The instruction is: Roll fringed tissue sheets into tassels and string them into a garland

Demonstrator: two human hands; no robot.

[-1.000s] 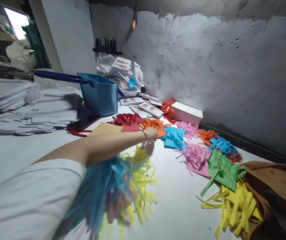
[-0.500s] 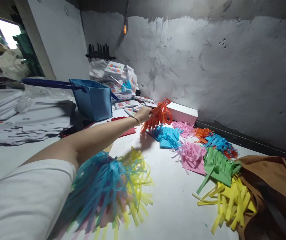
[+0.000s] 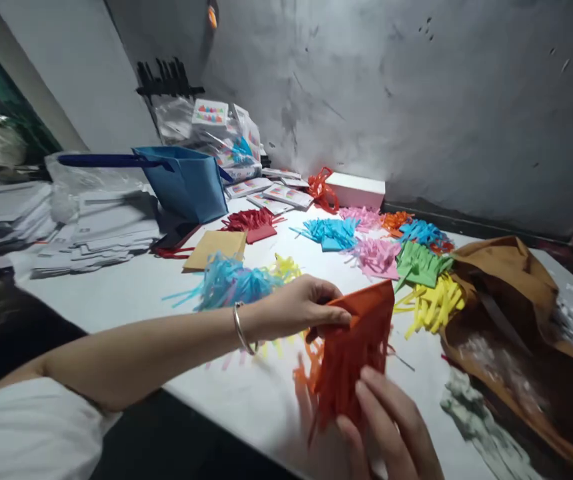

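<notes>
My left hand (image 3: 300, 308), a bangle on its wrist, pinches the uncut top edge of an orange fringed paper piece (image 3: 353, 353) above the white table (image 3: 136, 293). My right hand (image 3: 391, 430) touches the hanging fringe from below, fingers loosely curved around the strips. Just behind my left hand lies a bundle of blue, yellow and pink fringed paper (image 3: 239, 283).
More fringed pieces lie behind: red (image 3: 253, 221), blue (image 3: 330, 233), pink (image 3: 377, 257), green (image 3: 419, 263), yellow (image 3: 429, 303). A brown cloth bag (image 3: 511, 293) sits at right. A blue bag (image 3: 186, 181), white box (image 3: 355, 191), printed packets and stacked white card lie at the back and left.
My left hand lifted the orange fringed piece from the back of the table and brought it near. My right hand set down the blue-yellow bundle and came to the orange fringe.
</notes>
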